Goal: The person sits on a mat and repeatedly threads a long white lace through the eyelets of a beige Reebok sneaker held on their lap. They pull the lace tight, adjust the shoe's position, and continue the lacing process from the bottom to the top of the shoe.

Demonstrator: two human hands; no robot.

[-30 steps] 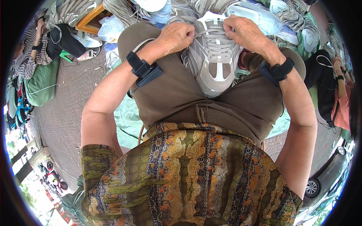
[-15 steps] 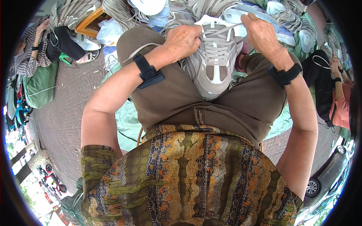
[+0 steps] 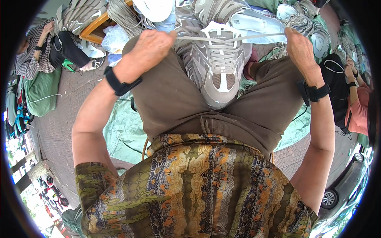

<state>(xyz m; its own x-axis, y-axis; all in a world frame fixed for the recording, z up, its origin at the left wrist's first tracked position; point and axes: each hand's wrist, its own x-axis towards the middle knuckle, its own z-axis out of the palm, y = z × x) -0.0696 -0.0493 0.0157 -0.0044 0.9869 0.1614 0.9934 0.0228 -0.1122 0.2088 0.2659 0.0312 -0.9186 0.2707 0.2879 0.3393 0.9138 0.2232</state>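
A grey-and-white sneaker (image 3: pixel 220 89) rests between my thighs, its toe pointing at me and its tongue standing up. A light grey shoelace (image 3: pixel 262 36) runs from its top eyelets out to both sides, stretched nearly straight. My left hand (image 3: pixel 152 49) is closed on one end, out over my left knee. The other end is pinched in my right hand (image 3: pixel 300 49), high on the right. The laces cross in front of the tongue, and the lower rows (image 3: pixel 223 57) are threaded. Both wrists wear black straps.
More grey sneakers (image 3: pixel 186 25) lie just beyond. Bundles of grey laces (image 3: pixel 81 20), white shoe pieces (image 3: pixel 250 23) and a wooden frame (image 3: pixel 94 27) sit at the back. A person (image 3: pixel 39 49) sits at far left, another (image 3: pixel 359 107) at far right. Green sheeting (image 3: pixel 127 135) covers paving.
My hands have moved apart, the left one outward to the left and the right one outward to the right. The lace between them and the shoe is drawn out longer and tauter.
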